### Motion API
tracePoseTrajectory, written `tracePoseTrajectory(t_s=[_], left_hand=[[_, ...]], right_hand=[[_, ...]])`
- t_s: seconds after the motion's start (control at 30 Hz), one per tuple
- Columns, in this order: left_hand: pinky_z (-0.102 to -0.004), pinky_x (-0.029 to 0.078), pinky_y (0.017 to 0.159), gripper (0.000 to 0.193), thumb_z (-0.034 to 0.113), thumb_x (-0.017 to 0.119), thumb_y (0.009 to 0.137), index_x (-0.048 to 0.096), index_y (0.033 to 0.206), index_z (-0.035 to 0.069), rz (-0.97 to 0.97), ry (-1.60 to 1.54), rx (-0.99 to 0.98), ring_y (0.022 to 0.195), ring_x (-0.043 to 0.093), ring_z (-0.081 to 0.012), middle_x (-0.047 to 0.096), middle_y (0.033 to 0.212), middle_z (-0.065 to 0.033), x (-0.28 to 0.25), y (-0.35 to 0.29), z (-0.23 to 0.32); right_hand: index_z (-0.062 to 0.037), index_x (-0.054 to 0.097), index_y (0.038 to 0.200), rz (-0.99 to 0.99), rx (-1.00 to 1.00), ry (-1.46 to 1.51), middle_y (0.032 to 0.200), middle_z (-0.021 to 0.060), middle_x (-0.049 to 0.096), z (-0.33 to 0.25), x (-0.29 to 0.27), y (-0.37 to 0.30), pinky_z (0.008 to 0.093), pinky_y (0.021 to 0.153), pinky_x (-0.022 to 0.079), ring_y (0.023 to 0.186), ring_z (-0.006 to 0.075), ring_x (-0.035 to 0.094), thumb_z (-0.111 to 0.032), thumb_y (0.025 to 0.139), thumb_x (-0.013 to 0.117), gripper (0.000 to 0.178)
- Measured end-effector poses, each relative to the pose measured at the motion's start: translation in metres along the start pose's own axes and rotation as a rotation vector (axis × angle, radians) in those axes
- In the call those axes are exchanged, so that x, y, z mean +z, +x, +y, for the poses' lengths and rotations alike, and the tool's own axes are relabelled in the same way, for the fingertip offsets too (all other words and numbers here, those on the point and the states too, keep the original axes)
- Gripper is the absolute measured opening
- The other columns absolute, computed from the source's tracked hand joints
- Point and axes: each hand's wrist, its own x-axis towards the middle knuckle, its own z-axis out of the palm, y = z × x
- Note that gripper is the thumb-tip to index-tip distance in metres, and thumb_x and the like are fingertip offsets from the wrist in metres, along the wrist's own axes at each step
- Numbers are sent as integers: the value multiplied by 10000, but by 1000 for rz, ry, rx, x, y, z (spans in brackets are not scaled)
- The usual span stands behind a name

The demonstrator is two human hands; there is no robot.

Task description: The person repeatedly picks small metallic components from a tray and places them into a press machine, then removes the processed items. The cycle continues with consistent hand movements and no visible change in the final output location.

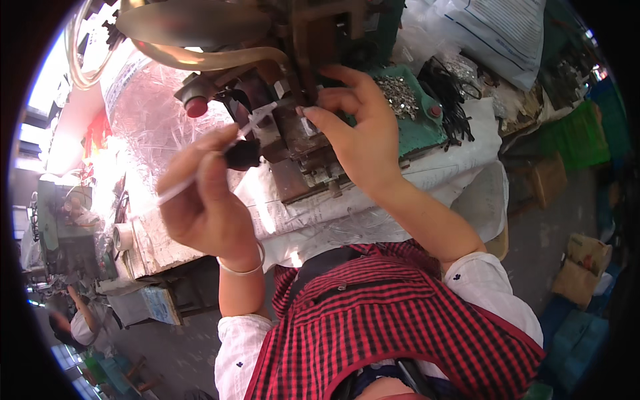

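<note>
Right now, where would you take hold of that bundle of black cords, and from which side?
I'd close the grip across the middle of the black cords, coming from above and the right. They're long, thin and bunched there, while their near ends splay apart; the green base with its small metal parts crowds their left side.

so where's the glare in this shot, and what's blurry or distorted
Head view: glare bleaches the pale translucent plastic heap at left; head view: smooth grey-brown oval machine part up top looks blurred; head view: curved black fisheye border.
</note>
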Motion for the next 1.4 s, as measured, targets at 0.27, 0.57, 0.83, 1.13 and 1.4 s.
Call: tracePoseTrajectory(t_s=[0.27, 0.57, 0.83, 1.13, 1.4], left_hand=[[-320, 597, 833, 103, -15, 682, 990, 660, 1078, -64, -47, -16, -114, 926, 745, -231, 763, 1011, -201, -9, 46, -17], [-262, 498, 533, 237, 141, 872, 762, 739, 945, 73, -616, 499, 493, 623, 646, -135, 762, 1018, -106, 18, -32, -17], [-256, 477, 482, 304, 87, 888, 754, 693, 987, 72, -568, 486, 564, 585, 633, -135, 770, 968, -89, 25, -40, -39], [-301, 546, 616, 247, 46, 828, 779, 741, 1010, 62, -566, 503, 164, 739, 723, -193, 778, 1140, -138, 5, -59, 8], [-375, 496, 764, 277, -122, 724, 778, 737, 1002, 40, -327, 996, 58, 837, 649, -275, 709, 927, -94, -90, -21, -7]], right_hand=[[14, 535, 1373, 44, 28, 287, 1007, 102, 747, 12, 7, -2, 278, 988, 484, 1086, 166, 661, 7, 885, 728, 524], [-13, 574, 1392, -154, 6, -71, 1251, 95, 691, 7, -66, 27, 322, 1028, 491, 1140, 174, 647, 81, 937, 566, 465], [-66, 714, 1142, 41, 17, -757, 1021, 104, 736, 91, -150, -3, 395, 910, 517, 1013, 270, 682, -86, 869, 722, 274], [-67, 672, 905, 63, -224, -1320, 952, 131, 660, 96, -112, -5, 500, 807, 513, 956, 369, 636, -90, 834, 740, 101], [-39, 680, 1086, 147, -408, -1028, 911, 154, 677, 100, -135, -7, 491, 786, 506, 894, 391, 640, -13, 887, 674, 201]])
